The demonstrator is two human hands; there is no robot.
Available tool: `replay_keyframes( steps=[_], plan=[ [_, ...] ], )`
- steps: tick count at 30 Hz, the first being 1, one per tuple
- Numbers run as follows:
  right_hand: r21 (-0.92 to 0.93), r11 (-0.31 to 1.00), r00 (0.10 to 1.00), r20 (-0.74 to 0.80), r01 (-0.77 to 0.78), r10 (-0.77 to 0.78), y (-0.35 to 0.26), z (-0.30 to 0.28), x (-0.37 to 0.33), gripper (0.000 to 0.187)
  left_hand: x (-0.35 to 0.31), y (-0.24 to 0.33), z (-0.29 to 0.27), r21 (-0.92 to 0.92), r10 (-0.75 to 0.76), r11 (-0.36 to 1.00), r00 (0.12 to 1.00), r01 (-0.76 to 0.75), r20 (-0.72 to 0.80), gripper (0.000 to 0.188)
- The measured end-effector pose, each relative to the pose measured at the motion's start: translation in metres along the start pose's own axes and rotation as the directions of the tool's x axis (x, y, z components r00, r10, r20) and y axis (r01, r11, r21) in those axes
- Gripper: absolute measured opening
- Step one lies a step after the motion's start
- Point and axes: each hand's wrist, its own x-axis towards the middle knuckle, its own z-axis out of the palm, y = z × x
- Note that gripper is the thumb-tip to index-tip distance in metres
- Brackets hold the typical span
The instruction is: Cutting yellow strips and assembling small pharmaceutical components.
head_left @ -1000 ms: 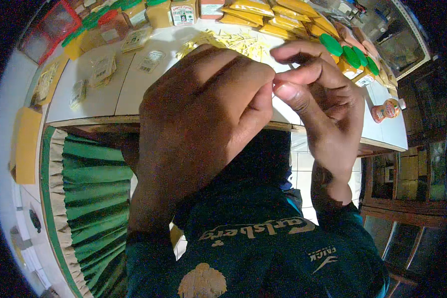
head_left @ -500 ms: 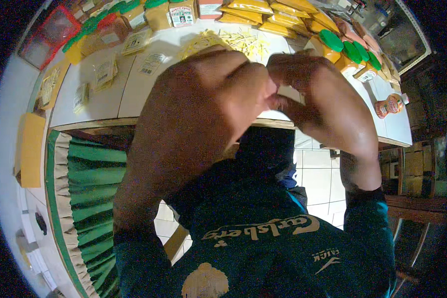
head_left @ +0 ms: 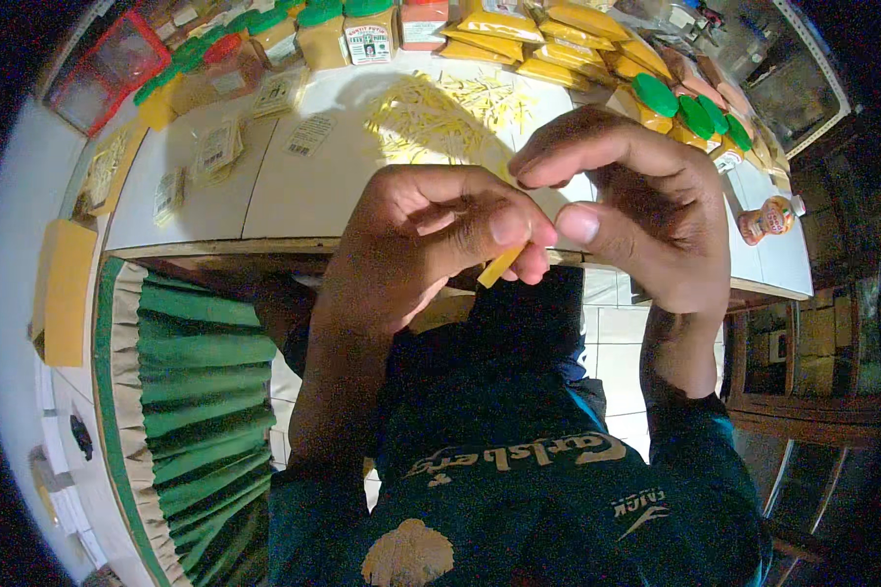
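Observation:
Between thumb and fingers, my left hand (head_left: pixel 416 240) pinches a small, flat yellow strip (head_left: pixel 500 266) just in front of the table's near edge. My right hand (head_left: pixel 656 210) is beside it, thumb and fingers apart in a curved shape, with nothing visible between them. Its thumb tip comes close to the left fingertips. Beyond both hands, a loose pile of similar thin yellow strips (head_left: pixel 416 132) is spread over the white tiled table (head_left: pixel 294 201). The lower end of the held strip points down toward my body; its upper end is hidden by my fingers.
Jars with green lids (head_left: pixel 653 95) stand at the far right, near stacked yellow packets (head_left: pixel 494 22). More jars (head_left: pixel 369 34) line the back. Small clear packets with printed labels (head_left: pixel 215 147) lie on the left. A small orange bottle (head_left: pixel 768 220) rests at the right edge.
My hands have moved apart and the right one has opened. The left hand has come lower and nearer, and the yellow strip in it now shows.

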Motion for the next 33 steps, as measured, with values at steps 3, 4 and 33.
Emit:
replay_keyframes(
  steps=[3, 4, 33],
  plan=[
    [0.150, 0.987, 0.998, -0.030, -0.059, 0.064, -0.004, 0.003, -0.004, 0.028, -0.003, 0.001, 0.003, -0.011, -0.010, 1.000, 0.999, 0.009, -0.033, 0.020],
    [0.055, 0.998, 1.000, -0.014, -0.021, 0.021, -0.005, 0.003, -0.005, 0.030, -0.004, 0.001, 0.004, -0.006, -0.003, 1.000, 0.999, 0.003, -0.049, 0.021],
    [-0.203, 0.978, 0.995, -0.074, 0.054, -0.070, -0.016, 0.015, -0.005, 0.015, -0.012, 0.010, 0.023, 0.909, 0.573, 0.379, 0.815, -0.173, -0.084, 0.010]
  ],
)
